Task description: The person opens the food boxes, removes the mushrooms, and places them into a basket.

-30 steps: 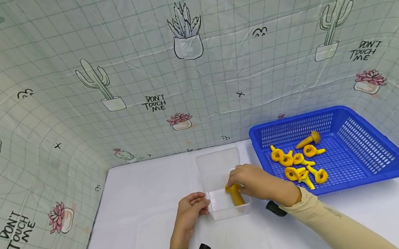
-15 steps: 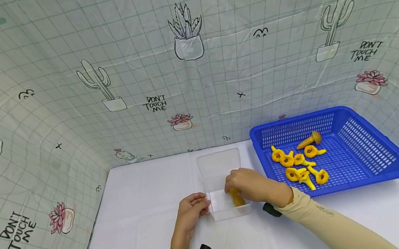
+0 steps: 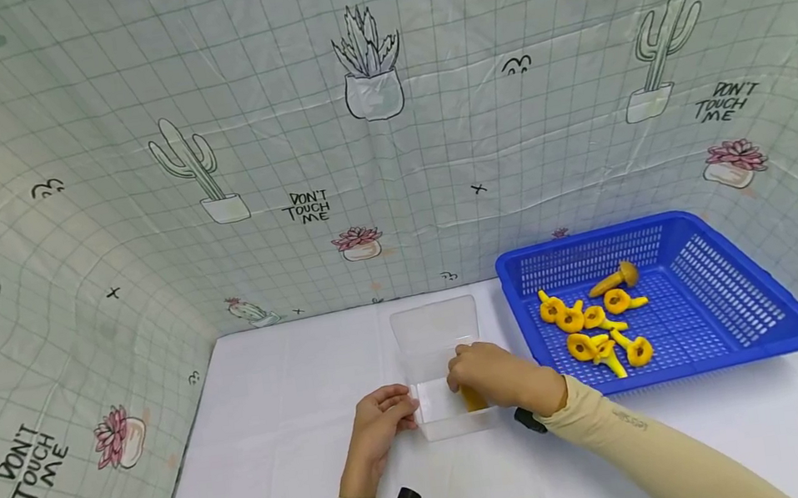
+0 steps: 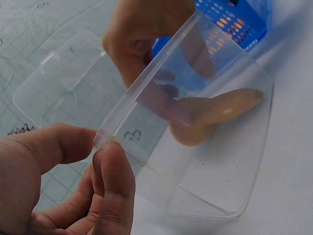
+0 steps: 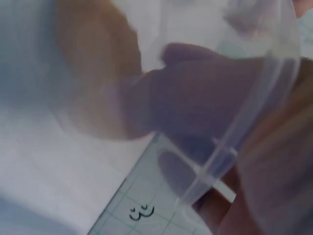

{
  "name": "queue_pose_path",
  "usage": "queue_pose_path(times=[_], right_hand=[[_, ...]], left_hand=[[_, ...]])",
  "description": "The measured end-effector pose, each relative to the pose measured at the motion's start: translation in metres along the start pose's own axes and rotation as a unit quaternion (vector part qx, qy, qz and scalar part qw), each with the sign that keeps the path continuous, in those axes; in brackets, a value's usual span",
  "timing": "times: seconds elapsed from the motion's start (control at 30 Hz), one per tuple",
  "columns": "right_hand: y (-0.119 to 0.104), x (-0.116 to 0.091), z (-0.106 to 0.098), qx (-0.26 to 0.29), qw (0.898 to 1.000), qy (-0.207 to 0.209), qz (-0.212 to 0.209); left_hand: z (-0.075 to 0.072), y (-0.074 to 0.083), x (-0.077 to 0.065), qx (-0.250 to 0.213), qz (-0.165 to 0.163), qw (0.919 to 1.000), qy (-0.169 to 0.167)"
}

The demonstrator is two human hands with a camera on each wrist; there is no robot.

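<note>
My left hand [image 3: 384, 419] pinches the left rim of a clear plastic box [image 3: 456, 426] between thumb and fingers. The box stands on the table with its hinged lid [image 3: 435, 324] folded back. Over the right side of the box, my right hand [image 3: 495, 375] reaches in from above. Inside lies a brownish-yellow mushroom [image 4: 195, 129], its stem towards the front; my hand partly hides it in the head view. One extended right finger [image 4: 166, 107] touches the cap, while the thumb [image 4: 200, 61] stays apart from it.
A blue perforated basket [image 3: 688, 320] stands on the right of the white table [image 3: 295, 439]. It holds several yellow mushrooms [image 3: 616, 302] and a brown mushroom [image 3: 616, 277]. A patterned sheet [image 3: 431, 144] rises behind the table.
My right hand has moved slightly left and down into the box, covering more of the mushroom in the head view. The left hand has stayed at the box rim.
</note>
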State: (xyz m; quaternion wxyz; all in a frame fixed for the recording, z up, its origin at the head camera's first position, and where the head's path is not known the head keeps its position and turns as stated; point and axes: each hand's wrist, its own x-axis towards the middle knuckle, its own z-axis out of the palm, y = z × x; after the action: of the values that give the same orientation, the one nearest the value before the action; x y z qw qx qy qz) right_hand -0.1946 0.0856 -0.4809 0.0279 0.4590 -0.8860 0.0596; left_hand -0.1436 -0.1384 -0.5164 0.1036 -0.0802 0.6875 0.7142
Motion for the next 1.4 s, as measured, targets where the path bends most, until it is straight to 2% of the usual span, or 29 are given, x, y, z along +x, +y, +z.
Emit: queue_pose_path(times=[0.23, 0.57, 0.73, 0.97, 1.03, 1.13, 1.27, 1.4], right_hand=[[-0.005, 0.006, 0.005, -0.046, 0.998, -0.035, 0.019], [-0.015, 0.012, 0.005, -0.103, 0.994, -0.034, 0.012], [-0.013, 0.012, 0.01, -0.105, 0.994, -0.028, 0.009], [-0.008, 0.014, 0.015, -0.097, 0.995, -0.007, -0.033], [-0.007, 0.014, 0.015, -0.087, 0.995, 0.017, -0.048], [-0.006, 0.012, 0.015, -0.069, 0.992, 0.074, -0.07], [-0.007, 0.007, 0.013, -0.061, 0.979, 0.166, -0.098], [-0.008, 0.003, 0.012, -0.071, 0.965, 0.226, -0.11]], left_hand=[[0.0, 0.0, 0.0, -0.001, 0.001, 1.0, -0.001], [0.0, -0.002, -0.001, -0.005, 0.002, 1.0, -0.002], [0.0, -0.003, -0.001, -0.007, 0.004, 1.0, -0.004], [-0.001, -0.002, -0.001, -0.009, 0.005, 0.9999, -0.006], [0.0, -0.002, -0.001, -0.01, 0.004, 0.9999, -0.008], [0.0, -0.002, -0.002, -0.011, 0.002, 0.9999, -0.009], [0.0, -0.001, -0.003, -0.013, 0.003, 0.9999, -0.009], [0.0, -0.001, -0.003, -0.013, 0.008, 0.9998, -0.009]])
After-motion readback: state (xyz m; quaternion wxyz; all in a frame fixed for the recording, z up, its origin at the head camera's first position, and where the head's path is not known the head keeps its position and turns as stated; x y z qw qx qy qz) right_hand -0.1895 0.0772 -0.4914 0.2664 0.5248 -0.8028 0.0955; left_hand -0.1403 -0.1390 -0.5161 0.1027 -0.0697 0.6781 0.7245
